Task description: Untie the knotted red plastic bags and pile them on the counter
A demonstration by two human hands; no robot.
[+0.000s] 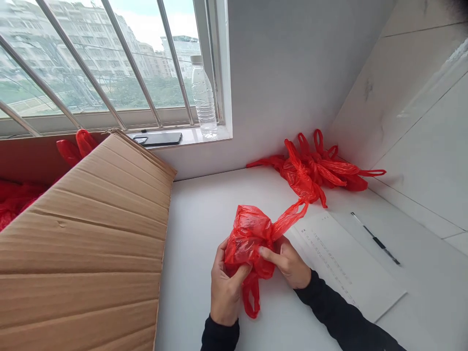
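Between my two hands is a red plastic bag [250,229], bunched into a bundle above the white table. My left hand [225,285] grips its left lower side, thumb pressed on the front. My right hand [287,261] holds the right side, with the thumb across the plastic and the other fingers partly hidden behind it. One loop handle sticks out to the upper right, and another hangs down between my hands. What the bag contains, if anything, cannot be made out through the crumpled plastic.
A cardboard box [91,243] with red bags inside stands on the left. Several red bags [314,168] are heaped by the wall. Paper with writing [343,258] and a pen [376,239] lie at right. A phone [161,139] and a water bottle [204,100] occupy the windowsill.
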